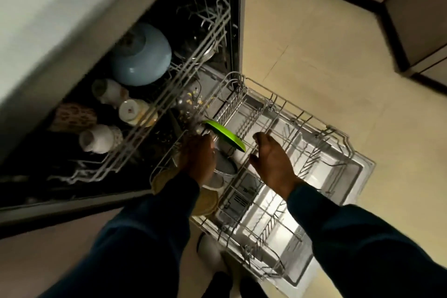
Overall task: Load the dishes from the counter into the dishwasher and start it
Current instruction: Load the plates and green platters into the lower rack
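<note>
Your left hand [199,157] is down in the lower rack [290,152] w/ fingers curled out of view among the dishes there; can't tell if that grip has hold of anything. Just beyond its knuckles a thin, glossy green plate [226,135] stands on edge, tilted, in the rack's left part. Beneath your wrist: a grey round dish [226,164] and yellowish, textured plates [208,201], partly hidden by your dark sleeve.

Your right hand [272,159] hovers over the rack's middle, fingers spread and relaxed, grip empty, near the green plate's right edge but apart from it.

The lower rack is grey wire, pulled out over the open shiny metal door [343,176]; its right half is bare tines w/ open room. The upper rack [169,84], also wire, sits part-way out: a smooth pale-blue bowl [141,55] upside down, white mugs [131,110] beside it, a brown patterned cup [76,115] at the left. Cream floor [326,55] lies open right of the door.
</note>
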